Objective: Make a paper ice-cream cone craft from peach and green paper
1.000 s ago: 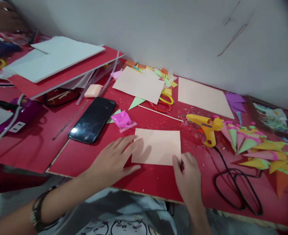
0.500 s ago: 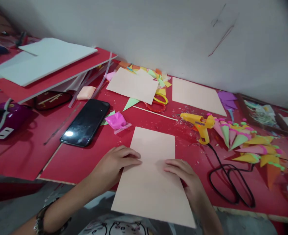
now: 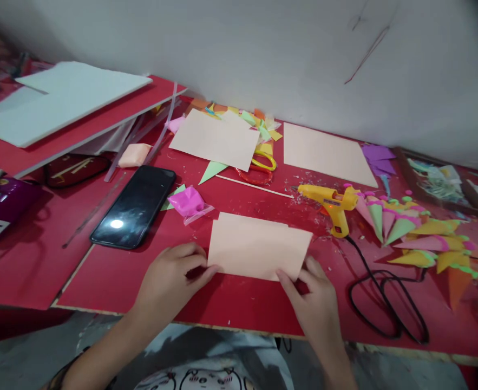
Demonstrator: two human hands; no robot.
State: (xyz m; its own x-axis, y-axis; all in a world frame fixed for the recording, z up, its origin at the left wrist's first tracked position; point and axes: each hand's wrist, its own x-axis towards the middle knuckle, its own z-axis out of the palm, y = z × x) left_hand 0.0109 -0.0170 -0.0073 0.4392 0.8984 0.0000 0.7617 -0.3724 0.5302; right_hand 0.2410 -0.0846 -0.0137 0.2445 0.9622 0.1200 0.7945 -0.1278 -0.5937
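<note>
A pale peach paper sheet (image 3: 257, 246), folded over on itself, lies at the front of the red table. Its lower half covers the upper one, and a strip of the under layer shows along the far edge. My left hand (image 3: 177, 273) pinches its near left corner, thumb along the front edge. On the near right side, my right hand (image 3: 314, 290) grips it with the thumb on top and the fingers partly hidden beneath. Just beyond the sheet is a pink packet (image 3: 188, 203).
A yellow glue gun (image 3: 334, 203) with a black cord stands to the right, near several small paper cones (image 3: 385, 216). A phone (image 3: 135, 206) lies left. Farther back are scissors (image 3: 265, 162), a peach sheet (image 3: 216, 138) and another peach sheet (image 3: 323, 151). White foam boards (image 3: 76, 95) rest at far left.
The flat sheet has been folded: its near half has swung up and away over the far half. Both hands now hold the folded edge instead of resting on top.
</note>
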